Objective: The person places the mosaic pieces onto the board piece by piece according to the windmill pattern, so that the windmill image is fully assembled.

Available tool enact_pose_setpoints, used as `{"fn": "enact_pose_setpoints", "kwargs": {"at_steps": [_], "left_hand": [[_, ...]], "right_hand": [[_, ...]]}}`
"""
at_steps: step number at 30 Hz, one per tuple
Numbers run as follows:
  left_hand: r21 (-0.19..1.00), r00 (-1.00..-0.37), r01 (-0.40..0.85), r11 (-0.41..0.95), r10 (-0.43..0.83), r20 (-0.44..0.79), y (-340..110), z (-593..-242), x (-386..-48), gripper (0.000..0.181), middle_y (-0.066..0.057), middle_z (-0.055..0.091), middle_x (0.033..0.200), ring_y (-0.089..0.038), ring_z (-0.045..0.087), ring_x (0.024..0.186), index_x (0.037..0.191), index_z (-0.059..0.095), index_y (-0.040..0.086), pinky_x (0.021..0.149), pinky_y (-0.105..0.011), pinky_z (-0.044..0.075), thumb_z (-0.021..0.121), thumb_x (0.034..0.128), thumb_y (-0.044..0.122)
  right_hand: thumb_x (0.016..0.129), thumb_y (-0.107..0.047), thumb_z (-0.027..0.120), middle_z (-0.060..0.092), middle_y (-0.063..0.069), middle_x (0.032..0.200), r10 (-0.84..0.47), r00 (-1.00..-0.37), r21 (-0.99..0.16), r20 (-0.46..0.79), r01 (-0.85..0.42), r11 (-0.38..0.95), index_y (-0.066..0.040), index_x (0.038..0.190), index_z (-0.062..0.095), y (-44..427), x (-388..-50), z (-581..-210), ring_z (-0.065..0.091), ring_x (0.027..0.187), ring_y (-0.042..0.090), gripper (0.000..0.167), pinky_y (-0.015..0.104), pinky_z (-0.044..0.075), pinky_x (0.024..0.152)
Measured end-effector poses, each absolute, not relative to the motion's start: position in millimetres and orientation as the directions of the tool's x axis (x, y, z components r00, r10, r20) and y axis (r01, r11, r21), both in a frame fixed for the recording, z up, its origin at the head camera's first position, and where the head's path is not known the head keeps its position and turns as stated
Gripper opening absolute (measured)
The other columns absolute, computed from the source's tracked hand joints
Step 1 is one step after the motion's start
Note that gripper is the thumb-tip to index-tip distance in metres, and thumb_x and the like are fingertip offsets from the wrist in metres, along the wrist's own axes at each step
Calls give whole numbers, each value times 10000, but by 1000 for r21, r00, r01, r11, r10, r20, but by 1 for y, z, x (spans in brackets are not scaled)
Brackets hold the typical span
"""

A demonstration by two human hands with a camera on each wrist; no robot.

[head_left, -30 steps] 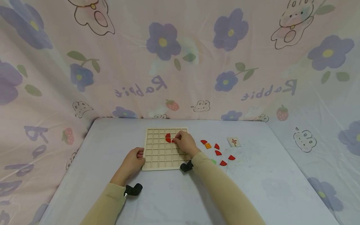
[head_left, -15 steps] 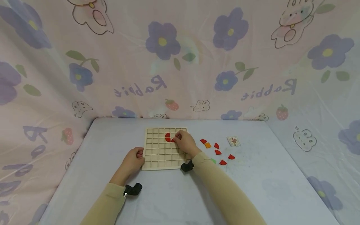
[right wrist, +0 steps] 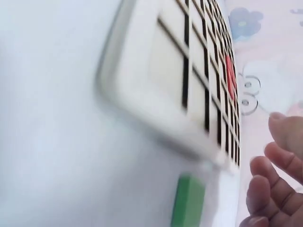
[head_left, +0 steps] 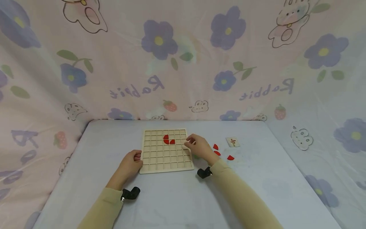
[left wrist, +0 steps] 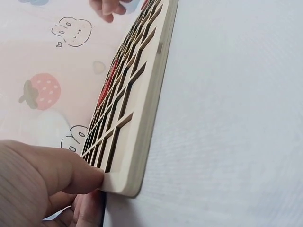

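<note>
The wooden grid board [head_left: 160, 153] lies on the table, with three red quarter-circle pieces [head_left: 166, 141] set in its squares towards the back. My left hand [head_left: 129, 164] grips the board's left edge; in the left wrist view its thumb [left wrist: 78, 175] presses the rim near a corner. Over the board's right edge is my right hand [head_left: 201, 149], fingers loosely bent and nothing between them. A green piece [right wrist: 188, 203] lies beside the board, mostly hidden under the right hand in the head view.
Several loose red quarter-circle pieces [head_left: 230, 157] lie right of the board. Behind them sits a small pattern card [head_left: 233, 142] with a red flower-like design on a grid. A printed curtain [head_left: 183, 63] stands behind the table.
My right hand has let go of a red quarter-circle piece on the board and moved right. The left hand keeps its grip on the board. The head view has shifted slightly.
</note>
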State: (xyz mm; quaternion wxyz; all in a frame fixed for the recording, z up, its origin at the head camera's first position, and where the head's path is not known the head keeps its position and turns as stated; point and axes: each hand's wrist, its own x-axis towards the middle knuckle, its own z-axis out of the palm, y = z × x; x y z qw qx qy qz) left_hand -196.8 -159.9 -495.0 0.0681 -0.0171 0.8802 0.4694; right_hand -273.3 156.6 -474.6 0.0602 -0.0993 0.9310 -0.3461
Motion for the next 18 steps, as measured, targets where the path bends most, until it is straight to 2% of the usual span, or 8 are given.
{"fn": "enact_pose_setpoints", "kwargs": {"at_steps": [12,18], "left_hand": [[832,-990,-95,547,34,-135,-159,-491,-195,462,-183,546,1096,-263,553,988,1302,477,-99,869,-383,477,546,851,-24],[829,-993,-67,555,48,-112,-161,-495,-195,456,-199,548,1109,-271,560,999,1303,472,-110,878,-401,478,542,862,-22]], "right_hand": [[910,-376,660,615,-23,974,-176,-984,-625,-30,-119,772,-163,1150,626,214,-262,-470,564,876,174,323,353,480,727],[912,-377,655,611,8,972,-133,-989,-608,-71,-63,792,-144,1193,609,239,-261,-471,566,800,193,368,331,489,658]]}}
